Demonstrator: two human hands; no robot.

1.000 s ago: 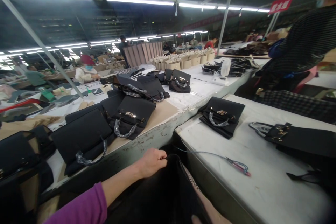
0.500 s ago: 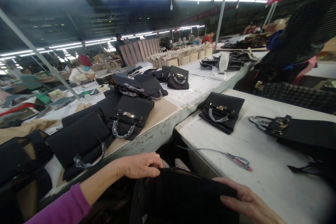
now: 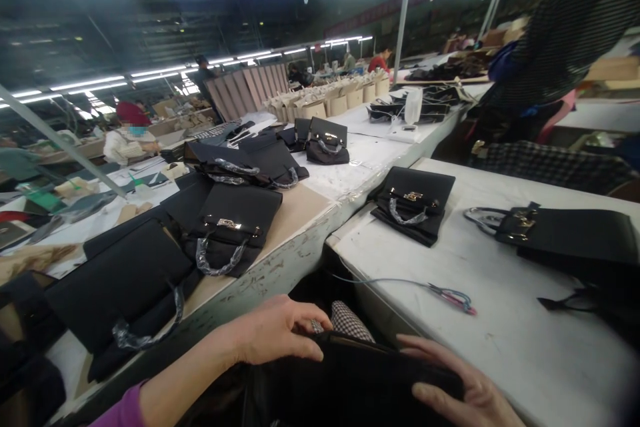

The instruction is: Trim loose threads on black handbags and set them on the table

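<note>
A black handbag (image 3: 360, 380) fills the bottom of the view on my lap, its upper edge towards me and its lower part cut off by the frame. My left hand (image 3: 280, 333) is at the bag's upper left corner, thumb on the near side and fingers loosely over the far side. On the right edge, my right hand (image 3: 460, 380) grips it with the thumb in front and the fingers behind. Scissors (image 3: 453, 297) tied to a blue cord lie on the white table to the right, apart from both hands.
Finished-looking black handbags with plastic-wrapped handles, one of them here (image 3: 233, 223), line the left bench (image 3: 305, 240). Two more, a near one (image 3: 417, 203) and a sideways one (image 3: 565, 233), lie on the right table (image 3: 495, 347). A person in a striped top (image 3: 560, 47) stands at the right.
My left fingers have loosened and spread a little at the bag's edge. My right hand keeps its hold, its fingers slightly raised. The view has shifted somewhat to the right.
</note>
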